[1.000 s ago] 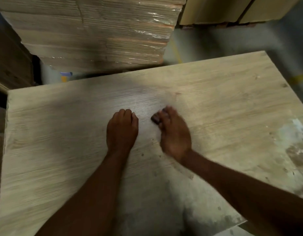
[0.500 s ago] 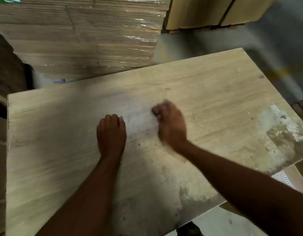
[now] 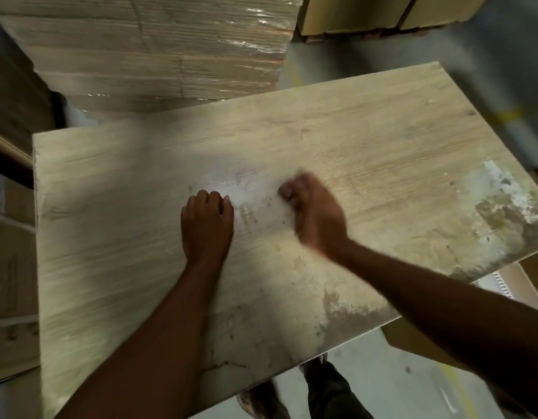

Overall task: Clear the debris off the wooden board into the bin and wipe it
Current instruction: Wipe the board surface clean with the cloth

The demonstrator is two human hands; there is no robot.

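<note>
On the board [image 3: 382, 131] your left hand [image 3: 207, 222] rests clenched, right hand [image 3: 314, 207] blurred, grip unclear; brisk rubbing may scatter specks [image 3: 255, 220] onto the floor [image 3: 367, 388], not the bin.

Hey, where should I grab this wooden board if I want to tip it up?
Probably its near edge, from your side: the wooden board lies flat, and that edge juts out over the floor and a cardboard box, leaving room for fingers underneath.

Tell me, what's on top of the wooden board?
Both hands are on the wooden board: the left hand and the blurred right hand. Dark specks and pale smears show too. Whatever lies beneath the hands and forearms is covered.
</note>
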